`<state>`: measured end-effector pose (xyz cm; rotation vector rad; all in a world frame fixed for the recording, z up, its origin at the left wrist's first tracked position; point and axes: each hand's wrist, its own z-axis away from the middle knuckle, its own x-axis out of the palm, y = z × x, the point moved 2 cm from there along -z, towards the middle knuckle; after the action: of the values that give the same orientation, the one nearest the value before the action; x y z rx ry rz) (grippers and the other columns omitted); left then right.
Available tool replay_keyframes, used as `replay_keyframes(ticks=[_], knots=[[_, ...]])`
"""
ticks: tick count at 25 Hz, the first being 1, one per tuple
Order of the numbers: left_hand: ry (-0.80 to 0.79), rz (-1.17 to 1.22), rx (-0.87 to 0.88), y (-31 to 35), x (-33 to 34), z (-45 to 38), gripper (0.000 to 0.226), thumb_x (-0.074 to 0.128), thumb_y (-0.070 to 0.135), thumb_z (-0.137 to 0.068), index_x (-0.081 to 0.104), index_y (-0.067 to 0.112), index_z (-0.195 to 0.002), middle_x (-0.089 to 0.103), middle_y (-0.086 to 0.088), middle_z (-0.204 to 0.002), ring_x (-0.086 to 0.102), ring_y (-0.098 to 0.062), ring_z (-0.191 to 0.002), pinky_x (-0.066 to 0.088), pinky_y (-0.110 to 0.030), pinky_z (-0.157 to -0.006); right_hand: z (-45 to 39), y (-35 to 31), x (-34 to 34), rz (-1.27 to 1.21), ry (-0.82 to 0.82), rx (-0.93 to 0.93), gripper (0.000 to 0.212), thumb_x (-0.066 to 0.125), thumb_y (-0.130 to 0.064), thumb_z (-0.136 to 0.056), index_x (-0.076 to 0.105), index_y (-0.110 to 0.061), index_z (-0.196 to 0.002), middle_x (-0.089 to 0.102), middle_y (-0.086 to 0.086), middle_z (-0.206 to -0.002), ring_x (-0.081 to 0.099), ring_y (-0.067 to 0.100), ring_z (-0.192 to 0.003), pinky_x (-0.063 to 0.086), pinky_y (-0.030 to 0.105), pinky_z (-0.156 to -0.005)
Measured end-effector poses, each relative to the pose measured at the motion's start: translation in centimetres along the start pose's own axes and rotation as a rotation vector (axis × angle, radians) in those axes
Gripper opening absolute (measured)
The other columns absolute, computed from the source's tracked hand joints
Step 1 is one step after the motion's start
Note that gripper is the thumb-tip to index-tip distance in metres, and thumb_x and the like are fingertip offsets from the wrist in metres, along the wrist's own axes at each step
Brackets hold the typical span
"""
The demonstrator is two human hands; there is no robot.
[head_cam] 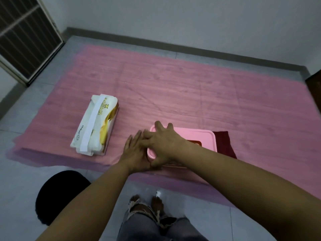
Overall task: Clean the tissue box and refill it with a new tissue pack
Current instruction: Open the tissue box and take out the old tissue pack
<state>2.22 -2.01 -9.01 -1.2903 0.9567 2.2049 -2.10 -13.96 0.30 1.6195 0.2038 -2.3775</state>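
Note:
A pink tissue box (205,136) with a dark slot in its lid lies on a pink mat near the mat's front edge. My right hand (162,143) lies across the box's left end, fingers spread over the lid and thumb wrapped around the near corner. My left hand (134,153) presses flat against the box's left side, partly under my right hand. A white and gold tissue pack (96,125), sealed with a white strip, lies on the mat well to the left of both hands. A dark red cloth (225,143) sits against the box's right end.
The pink mat (191,87) covers a grey tiled floor (26,171). A dark round object (57,197) lies on the floor at lower left. My knee in torn jeans (152,221) is below. A louvred door (26,40) stands at the far left.

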Motion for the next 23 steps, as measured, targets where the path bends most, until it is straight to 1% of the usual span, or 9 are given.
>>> replay_keyframes(ticks=[4, 7, 9, 11, 13, 15, 18, 20, 23], knots=[[-0.015, -0.028, 0.011, -0.3, 0.1, -0.5, 0.129, 0.026, 0.084, -0.048, -0.015, 0.024, -0.154, -0.014, 0.002, -0.165, -0.018, -0.014, -0.151, -0.011, -0.038, -0.121, -0.7, 0.1, 0.1, -0.05, -0.017, -0.023, 0.066, 0.063, -0.057, -0.068, 0.05, -0.032, -0.128, 0.048, -0.004, -0.131, 0.032, 0.04, -0.118, 0.035, 0.05, -0.079], [-0.033, -0.007, 0.014, -0.4, 0.0, -0.5, 0.133, 0.031, 0.085, -0.046, -0.014, 0.023, -0.155, -0.014, 0.003, -0.165, -0.018, -0.014, -0.151, -0.01, -0.039, -0.122, -0.6, 0.7, -0.1, -0.088, 0.008, -0.032, 0.066, 0.063, -0.055, -0.069, 0.048, -0.032, -0.129, 0.052, -0.004, -0.123, 0.035, 0.038, -0.113, 0.031, 0.044, -0.072], [-0.023, 0.003, 0.019, -0.4, -0.1, -0.5, 0.136, 0.035, 0.086, -0.045, -0.015, 0.024, -0.155, -0.015, 0.002, -0.165, -0.019, -0.015, -0.151, -0.01, -0.04, -0.122, -0.4, 1.3, -0.3, -0.114, 0.045, 0.009, 0.069, 0.062, -0.057, -0.07, 0.045, -0.032, -0.132, 0.053, -0.003, -0.121, 0.036, 0.037, -0.113, 0.033, 0.045, -0.073], [-0.023, 0.017, 0.018, -0.3, -0.1, -0.6, 0.136, 0.037, 0.086, -0.045, -0.016, 0.025, -0.154, -0.016, 0.002, -0.165, -0.019, -0.016, -0.151, -0.009, -0.041, -0.122, 0.0, 1.3, -0.3, -0.1, 0.083, 0.045, 0.073, 0.061, -0.061, -0.069, 0.042, -0.032, -0.133, 0.051, -0.002, -0.126, 0.037, 0.038, -0.116, 0.037, 0.048, -0.079], [-0.032, 0.02, 0.01, -0.3, -0.2, -0.8, 0.135, 0.035, 0.084, -0.045, -0.016, 0.024, -0.154, -0.016, 0.002, -0.165, -0.018, -0.017, -0.151, -0.008, -0.041, -0.122, 0.3, 1.1, 0.0, -0.076, 0.099, 0.077, 0.08, 0.059, -0.066, -0.068, 0.039, -0.03, -0.136, 0.042, -0.002, -0.142, 0.034, 0.039, -0.124, 0.035, 0.054, -0.088], [-0.045, -0.02, 0.013, -0.2, -0.4, -0.8, 0.134, 0.03, 0.083, -0.045, -0.016, 0.02, -0.154, -0.017, -0.001, -0.165, -0.018, -0.018, -0.151, -0.007, -0.042, -0.122, 1.0, 1.0, 0.2, -0.137, 0.105, 0.127, 0.09, 0.059, -0.071, -0.066, 0.03, -0.032, -0.142, 0.022, -0.001, -0.157, 0.022, 0.038, -0.139, 0.027, 0.062, -0.1], [-0.056, -0.05, -0.005, 0.0, -0.7, -0.7, 0.134, 0.023, 0.085, -0.046, -0.017, 0.014, -0.154, -0.019, -0.004, -0.164, -0.018, -0.02, -0.151, -0.007, -0.042, -0.122, 3.3, 1.9, 0.5, -0.334, 0.089, 0.287, 0.111, 0.063, -0.075, -0.061, 0.004, -0.041, -0.149, -0.006, -0.003, -0.162, 0.0, 0.034, -0.148, 0.009, 0.07, -0.109], [-0.071, -0.052, -0.006, 0.2, -0.9, -0.6, 0.136, 0.034, 0.09, -0.052, -0.018, 0.017, -0.154, -0.019, -0.002, -0.164, -0.018, -0.019, -0.151, -0.007, -0.043, -0.122, 5.7, 3.3, 0.8, -0.363, 0.007, 0.417, 0.123, 0.067, -0.074, -0.058, -0.012, -0.043, -0.147, -0.017, -0.003, -0.161, -0.008, 0.034, -0.148, 0.004, 0.074, -0.108], [-0.083, -0.059, 0.001, 0.3, -1.0, -0.6, 0.133, 0.058, 0.083, -0.065, -0.017, 0.019, -0.154, -0.019, -0.001, -0.164, -0.018, -0.019, -0.151, -0.007, -0.045, -0.122, 8.8, 4.9, 1.8, -0.323, -0.148, 0.566, 0.131, 0.073, -0.066, -0.058, -0.02, -0.04, -0.146, -0.022, 0.0, -0.16, -0.011, 0.037, -0.147, 0.005, 0.077, -0.105]])
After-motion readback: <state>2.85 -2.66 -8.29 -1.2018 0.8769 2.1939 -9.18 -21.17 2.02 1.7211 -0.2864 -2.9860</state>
